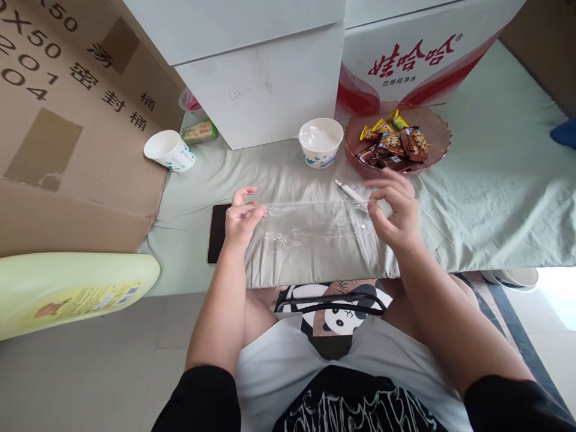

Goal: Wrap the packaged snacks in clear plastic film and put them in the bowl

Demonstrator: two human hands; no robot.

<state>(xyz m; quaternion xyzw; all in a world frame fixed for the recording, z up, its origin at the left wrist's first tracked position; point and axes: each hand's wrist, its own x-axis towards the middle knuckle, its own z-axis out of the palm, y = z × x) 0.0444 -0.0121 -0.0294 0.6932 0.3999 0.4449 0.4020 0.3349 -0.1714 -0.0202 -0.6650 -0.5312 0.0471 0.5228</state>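
A clear sheet of plastic film [310,225] is stretched between my two hands above the cloth-covered table. My left hand [242,219] pinches its left upper corner between thumb and finger, over a dark phone [218,234] lying flat. At the other end, my right hand [395,207] pinches the right upper corner, its other fingers raised. Beside the right hand lies a thin white pen-like tool [348,191], partly behind the film. Behind the film stands a white paper bowl [320,143] with crumpled clear plastic in it.
A pink bowl [443,135] of wrapped snacks [396,143] stands back right. A paper cup [168,151] leans at the left near a small green packet [199,132]. White boxes [270,90] line the back; a cardboard box [81,138] and a pale green jug [76,291] are left.
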